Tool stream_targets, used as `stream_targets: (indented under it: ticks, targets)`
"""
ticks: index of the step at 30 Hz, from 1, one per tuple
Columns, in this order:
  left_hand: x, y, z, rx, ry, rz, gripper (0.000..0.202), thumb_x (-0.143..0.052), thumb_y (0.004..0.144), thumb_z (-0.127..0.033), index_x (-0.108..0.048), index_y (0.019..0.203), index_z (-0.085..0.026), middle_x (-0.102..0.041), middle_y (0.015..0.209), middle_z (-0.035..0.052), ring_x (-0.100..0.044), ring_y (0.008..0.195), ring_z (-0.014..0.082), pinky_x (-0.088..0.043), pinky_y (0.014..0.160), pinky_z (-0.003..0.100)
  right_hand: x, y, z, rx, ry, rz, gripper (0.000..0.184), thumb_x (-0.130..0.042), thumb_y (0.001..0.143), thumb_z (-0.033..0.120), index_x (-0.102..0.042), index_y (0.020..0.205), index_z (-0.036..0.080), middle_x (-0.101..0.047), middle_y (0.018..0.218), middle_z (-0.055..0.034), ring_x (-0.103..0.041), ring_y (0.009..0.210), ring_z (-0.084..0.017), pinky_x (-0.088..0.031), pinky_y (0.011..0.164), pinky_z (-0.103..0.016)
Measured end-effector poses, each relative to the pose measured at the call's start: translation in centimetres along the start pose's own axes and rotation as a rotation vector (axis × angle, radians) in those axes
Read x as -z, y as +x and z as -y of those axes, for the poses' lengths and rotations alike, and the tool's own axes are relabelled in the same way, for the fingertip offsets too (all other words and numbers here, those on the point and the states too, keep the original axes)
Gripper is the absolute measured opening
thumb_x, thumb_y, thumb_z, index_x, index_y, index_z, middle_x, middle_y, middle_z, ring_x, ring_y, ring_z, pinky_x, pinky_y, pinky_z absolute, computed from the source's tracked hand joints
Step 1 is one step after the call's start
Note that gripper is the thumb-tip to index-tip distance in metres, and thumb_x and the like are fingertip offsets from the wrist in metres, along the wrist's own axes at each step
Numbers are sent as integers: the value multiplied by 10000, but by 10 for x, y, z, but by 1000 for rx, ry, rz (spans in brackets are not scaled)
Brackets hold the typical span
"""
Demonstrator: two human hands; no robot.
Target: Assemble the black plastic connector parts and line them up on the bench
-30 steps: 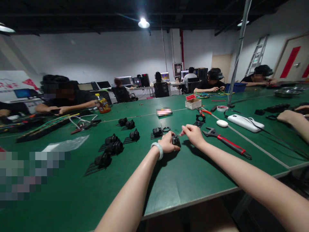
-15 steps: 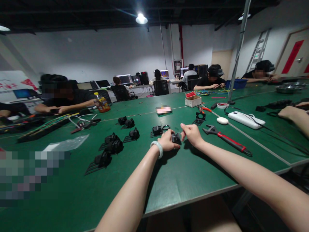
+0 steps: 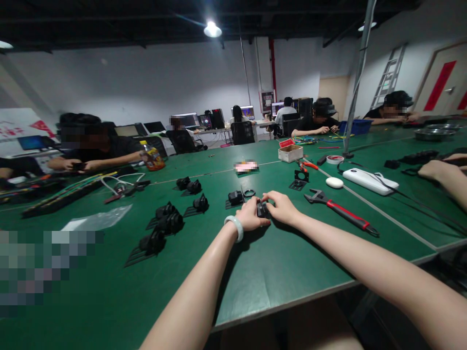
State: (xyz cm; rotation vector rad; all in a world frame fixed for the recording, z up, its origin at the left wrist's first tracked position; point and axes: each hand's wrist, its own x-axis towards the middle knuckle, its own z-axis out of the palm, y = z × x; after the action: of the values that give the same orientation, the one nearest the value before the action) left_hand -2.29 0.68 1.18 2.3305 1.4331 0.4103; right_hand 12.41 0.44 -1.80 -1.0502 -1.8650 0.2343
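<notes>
Near the middle of the green table (image 3: pixel 255 272), my left hand (image 3: pixel 249 215) is closed around a small dark part (image 3: pixel 261 209). My right hand (image 3: pixel 281 208) meets that part from the other side, its thumb and fingers closed on it. The fingers cover most of the part, so its exact kind is hidden. Just beyond my left hand sit a black ring (image 3: pixel 249 193) and a black round-bodied fitting on a slotted plate (image 3: pixel 235 197). A bare black bracket with a round hole (image 3: pixel 301 176) stands beyond my right hand.
Several similar black fittings (image 3: pixel 170 221) stand to the left. On the right lie a red-handled adjustable wrench (image 3: pixel 341 211), a white oval object (image 3: pixel 334 182) and a white power bank (image 3: pixel 370 181). Farther off are pliers (image 3: pixel 310 165), a small box (image 3: pixel 291 153), and co-workers.
My right hand has moved left, from just beside the dark part onto it. My left hand keeps its hold in much the same place.
</notes>
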Motion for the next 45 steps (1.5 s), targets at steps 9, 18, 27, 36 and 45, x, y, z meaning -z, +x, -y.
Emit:
stream_targets:
  ticks: [9,18,27,36,45]
  targets:
    - [14,-5,12,-219,85,-32,842,-700,487,-442,-287,1162,-152,-495,1086,109,-499,1002,242,-399,843,320,-5,-7,11,84,-40,182,244,-412,716,40,-530,905,138,-547,919,-71,-498,862,-150,-381,771,-259]
    - [31,-19,8,-33,504,67,392,-569,620,-464,-508,886,-183,-588,887,89,-566,843,254,-434,723,311,-15,-14,20,52,-163,282,203,-404,770,114,-505,946,112,-527,903,-90,-488,858,-149,-374,785,-255]
    - [12,-25,0,149,592,-26,321,-439,705,-242,-478,994,-109,-490,1021,193,-502,926,324,-422,724,409,-39,-12,41,34,-324,284,185,-380,775,128,-496,918,111,-524,906,-109,-479,862,-172,-377,794,-279]
    - [23,-5,27,204,596,-59,358,-447,708,-281,-452,1035,-134,-456,1084,162,-459,975,294,-404,771,393,-67,17,38,-58,-322,269,242,-386,787,179,-480,996,101,-523,964,-141,-478,915,-200,-362,821,-319]
    - [19,8,32,137,586,-97,378,-440,721,-328,-424,1056,-154,-440,1095,138,-455,976,280,-392,796,383,-72,25,25,-111,-326,223,235,-389,790,198,-480,977,88,-522,950,-143,-485,914,-200,-371,818,-315]
